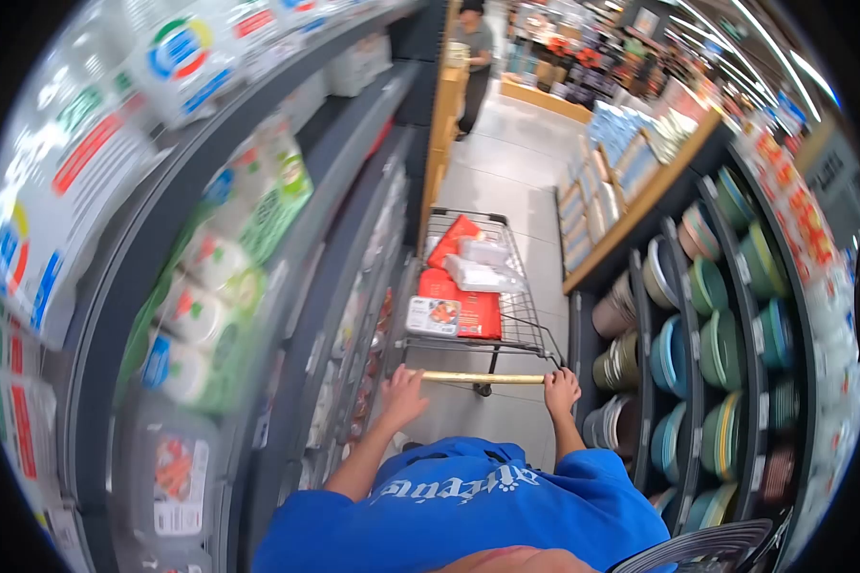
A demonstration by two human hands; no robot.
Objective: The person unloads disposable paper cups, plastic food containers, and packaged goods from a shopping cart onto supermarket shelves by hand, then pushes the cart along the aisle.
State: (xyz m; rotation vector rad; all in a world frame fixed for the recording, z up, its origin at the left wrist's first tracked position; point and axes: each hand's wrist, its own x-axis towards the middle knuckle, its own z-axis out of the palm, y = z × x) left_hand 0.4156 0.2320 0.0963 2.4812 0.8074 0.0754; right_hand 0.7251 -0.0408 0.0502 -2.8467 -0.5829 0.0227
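Note:
My left hand (pixel 404 395) is wrapped round the left end of the yellowish handle bar (pixel 483 378) of a shopping cart (pixel 526 329). At the bar's right end my right hand (pixel 563 389) is closed on it too. Inside the cart's wire basket lie red packages (pixel 478 313), a white pack with a food picture on its label (pixel 433 316), and clear plastic-wrapped items (pixel 485 275). An orange-red packet (pixel 456 239) leans near the basket's far end.
On the left, shelves (pixel 177 181) hold plastic-packed goods and containers (pixel 170 477). Stacked bowls and basins (pixel 721 349) fill the right shelves. A wooden-edged display (pixel 621 205) stands ahead on the right. A person (pixel 472 67) is at the aisle's far end; tiled floor (pixel 506 162) runs between.

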